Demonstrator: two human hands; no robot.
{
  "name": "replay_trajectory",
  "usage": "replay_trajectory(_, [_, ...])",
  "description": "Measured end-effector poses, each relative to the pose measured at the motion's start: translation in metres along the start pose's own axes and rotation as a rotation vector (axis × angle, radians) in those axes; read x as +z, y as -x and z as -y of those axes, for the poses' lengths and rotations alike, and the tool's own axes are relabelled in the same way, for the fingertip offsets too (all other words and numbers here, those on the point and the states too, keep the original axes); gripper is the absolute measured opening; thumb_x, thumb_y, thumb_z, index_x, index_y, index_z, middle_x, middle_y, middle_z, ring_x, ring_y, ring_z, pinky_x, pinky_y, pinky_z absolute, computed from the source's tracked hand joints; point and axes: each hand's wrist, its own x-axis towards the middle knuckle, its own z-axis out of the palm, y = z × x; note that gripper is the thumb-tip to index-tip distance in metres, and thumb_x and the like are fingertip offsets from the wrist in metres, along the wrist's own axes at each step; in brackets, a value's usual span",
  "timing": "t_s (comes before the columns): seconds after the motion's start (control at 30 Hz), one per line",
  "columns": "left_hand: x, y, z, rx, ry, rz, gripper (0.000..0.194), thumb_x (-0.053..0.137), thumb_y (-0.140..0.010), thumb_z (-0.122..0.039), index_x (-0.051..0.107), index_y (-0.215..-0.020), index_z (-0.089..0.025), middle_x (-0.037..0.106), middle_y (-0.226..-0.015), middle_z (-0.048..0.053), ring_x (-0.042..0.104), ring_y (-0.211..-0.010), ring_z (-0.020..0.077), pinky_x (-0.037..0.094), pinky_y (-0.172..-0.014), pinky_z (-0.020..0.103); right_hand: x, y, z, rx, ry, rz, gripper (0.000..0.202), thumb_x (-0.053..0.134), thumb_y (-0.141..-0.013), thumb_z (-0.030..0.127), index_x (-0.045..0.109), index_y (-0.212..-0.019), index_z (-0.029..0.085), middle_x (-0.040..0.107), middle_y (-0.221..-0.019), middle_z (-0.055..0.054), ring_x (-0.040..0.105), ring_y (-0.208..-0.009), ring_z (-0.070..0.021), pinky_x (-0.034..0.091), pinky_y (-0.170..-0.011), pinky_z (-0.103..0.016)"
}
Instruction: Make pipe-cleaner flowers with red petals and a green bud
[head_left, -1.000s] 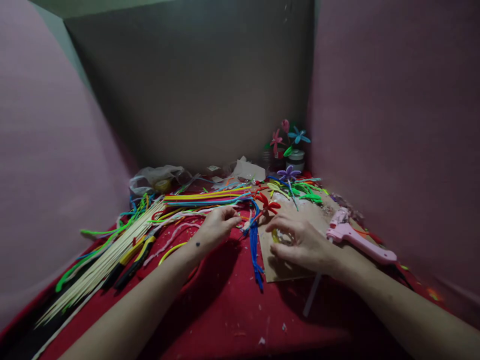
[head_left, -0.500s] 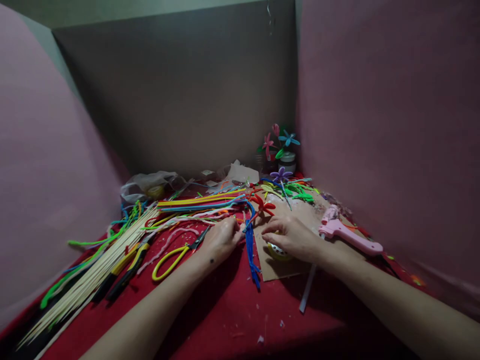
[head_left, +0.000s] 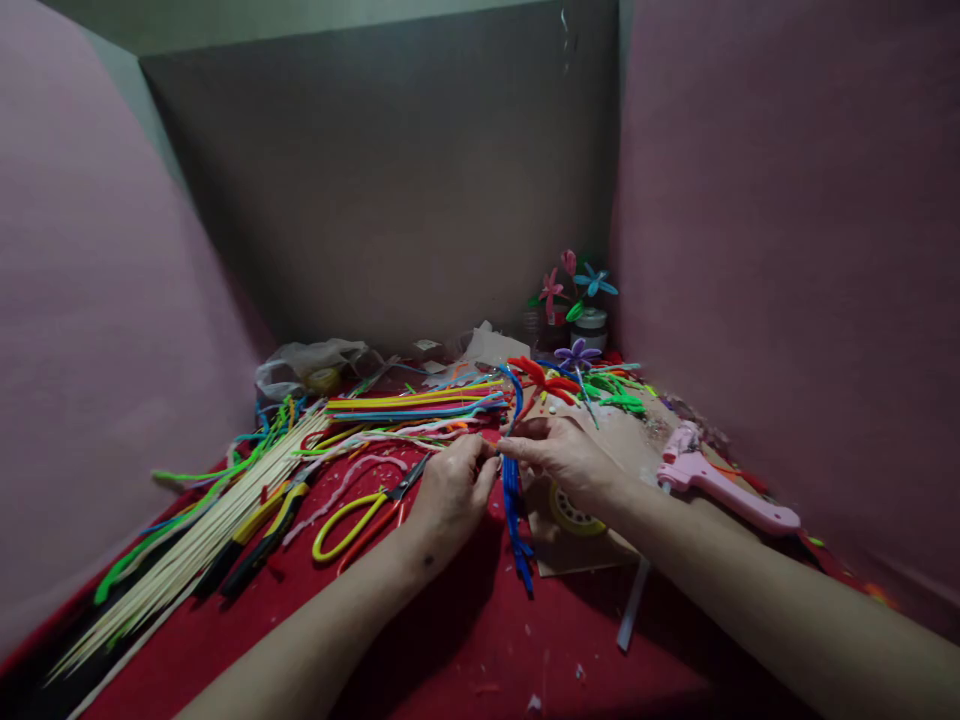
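Observation:
My left hand [head_left: 455, 492] is closed, its fingertips pinching at the base of a red pipe-cleaner flower [head_left: 545, 381]; the exact bit between them is too small to make out. My right hand [head_left: 559, 458] meets it from the right, thumb and fingers pressed together on the flower's lower part. The red petals spread above my right hand. Blue pipe cleaners [head_left: 514, 515] hang or lie just below the fingertips, running toward the front. Beneath my right hand a yellow tape roll [head_left: 574, 512] rests on brown cardboard [head_left: 585, 556].
Yellow-handled scissors [head_left: 351, 527], pliers [head_left: 266, 545] and pale sticks [head_left: 195, 540] lie left on the red cloth [head_left: 450, 640]. A pink glue gun [head_left: 727, 488] is at right. Colored pipe cleaners [head_left: 412, 405], a purple flower [head_left: 576, 354] and a jar [head_left: 590, 328] stand or lie behind.
My right hand has moved left to meet my left hand, uncovering more of the tape roll. The red flower is raised and turned. The whole view has shifted slightly.

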Motion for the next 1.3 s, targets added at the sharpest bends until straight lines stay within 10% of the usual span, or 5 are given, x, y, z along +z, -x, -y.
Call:
replay_trajectory(0.47, [-0.011, 0.005, -0.013, -0.380, 0.851, 0.259, 0.020, 0.056, -0.076, -0.030, 0.047, -0.065, -0.016, 0.037, -0.049, -0.008, 0.026, -0.042, 0.0042, 0.020, -0.040, 0.018, -0.003, -0.001, -0.011, -0.181, -0.154, 0.048, 0.011, 0.072, -0.064, 0.028, 0.070, -0.062, 0.018, 0.057, -0.055, 0.003, 0.046, -0.054, -0.0095, 0.037, -0.054, -0.024])
replay_trajectory(0.57, [-0.019, -0.002, -0.009, -0.336, 0.761, 0.260, 0.026, 0.051, -0.081, -0.034, 0.050, -0.064, -0.015, 0.040, -0.047, -0.006, 0.031, -0.041, 0.0049, 0.023, -0.040, 0.018, -0.001, 0.002, -0.003, -0.163, -0.145, 0.007, 0.015, 0.073, -0.063, 0.032, 0.068, -0.061, 0.017, 0.057, -0.056, 0.003, 0.046, -0.055, -0.0099, 0.037, -0.055, -0.025])
replay_trajectory(0.73, [-0.027, -0.007, -0.005, -0.065, 0.639, -0.118, 0.013, 0.056, -0.081, -0.023, 0.060, -0.093, -0.018, 0.053, -0.066, -0.003, 0.045, -0.053, 0.0067, 0.037, -0.050, 0.018, 0.000, 0.010, 0.003, -0.010, -0.188, 0.158, 0.017, 0.067, -0.070, 0.031, 0.067, -0.070, 0.014, 0.060, -0.057, 0.000, 0.048, -0.049, -0.0089, 0.035, -0.048, -0.023])
replay_trajectory(0.93, [-0.020, 0.001, -0.002, 0.351, -0.001, -0.338, 0.030, 0.052, -0.085, -0.019, 0.057, -0.115, -0.023, 0.052, -0.087, 0.003, 0.052, -0.080, 0.0118, 0.045, -0.069, 0.023, 0.003, 0.020, -0.004, 0.099, -0.332, 0.440, 0.020, 0.066, -0.074, 0.032, 0.063, -0.073, 0.012, 0.066, -0.063, -0.004, 0.052, -0.043, -0.0080, 0.039, -0.044, -0.021])
replay_trajectory(1.3, [-0.032, 0.003, -0.008, 0.588, -0.521, -0.369, 0.024, 0.048, -0.086, -0.018, 0.059, -0.065, -0.015, 0.059, -0.076, 0.006, 0.046, -0.069, 0.0165, 0.039, -0.060, 0.028, 0.019, 0.026, 0.002, 0.160, -0.355, 0.438, 0.018, 0.067, -0.070, 0.028, 0.062, -0.066, 0.011, 0.065, -0.059, -0.003, 0.054, -0.042, -0.0077, 0.042, -0.041, -0.018])
